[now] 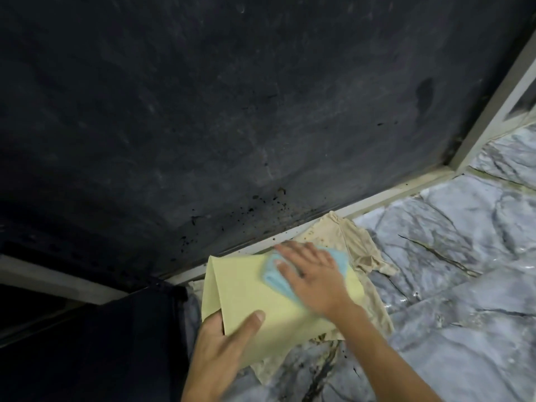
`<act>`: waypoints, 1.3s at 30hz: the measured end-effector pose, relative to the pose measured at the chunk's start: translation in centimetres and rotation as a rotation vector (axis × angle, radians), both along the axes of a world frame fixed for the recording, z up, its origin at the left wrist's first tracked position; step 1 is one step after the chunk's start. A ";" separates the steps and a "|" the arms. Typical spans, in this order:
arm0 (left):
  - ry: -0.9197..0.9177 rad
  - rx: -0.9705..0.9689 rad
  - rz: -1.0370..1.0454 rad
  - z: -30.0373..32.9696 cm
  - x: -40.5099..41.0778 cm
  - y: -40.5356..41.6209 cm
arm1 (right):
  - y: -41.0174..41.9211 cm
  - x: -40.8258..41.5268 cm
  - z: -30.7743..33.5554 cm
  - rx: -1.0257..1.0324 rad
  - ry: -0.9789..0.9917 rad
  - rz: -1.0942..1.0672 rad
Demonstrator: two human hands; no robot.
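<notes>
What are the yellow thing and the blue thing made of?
The yellow sheet looks like stiff card or thin plastic, matte: it has a sharp straight fold. The blue cloth looks like soft fabric, maybe microfibre: it bunches in rounded folds under the right hand.

No writing to read
The yellow folded sheet (246, 288), blue cloth (275, 278), dark panel (232, 111) and marbled floor (449, 256) show no letters, numbers, labels or signs.

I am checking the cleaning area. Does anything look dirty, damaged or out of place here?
Yes. The beige cloth under the yellow sheet is crumpled and brown-stained, and black specks dot the dark panel near it.
</notes>
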State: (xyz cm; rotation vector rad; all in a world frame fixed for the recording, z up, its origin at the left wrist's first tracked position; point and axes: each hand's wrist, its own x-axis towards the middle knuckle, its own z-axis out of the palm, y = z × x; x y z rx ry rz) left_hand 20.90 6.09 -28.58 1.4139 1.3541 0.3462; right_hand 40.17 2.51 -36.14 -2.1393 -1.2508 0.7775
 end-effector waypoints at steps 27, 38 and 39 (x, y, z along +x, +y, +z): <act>-0.183 -0.099 0.030 -0.4 0.7 0.8 | -1.6 -2.6 -0.8 0.076 -0.118 -0.135; -0.204 -0.081 0.066 -1.3 -0.6 0.3 | 0.0 -6.8 1.8 0.155 -0.116 -0.083; -0.215 -0.095 0.082 -1.3 -0.9 0.2 | -0.6 -6.1 1.2 0.144 -0.139 -0.100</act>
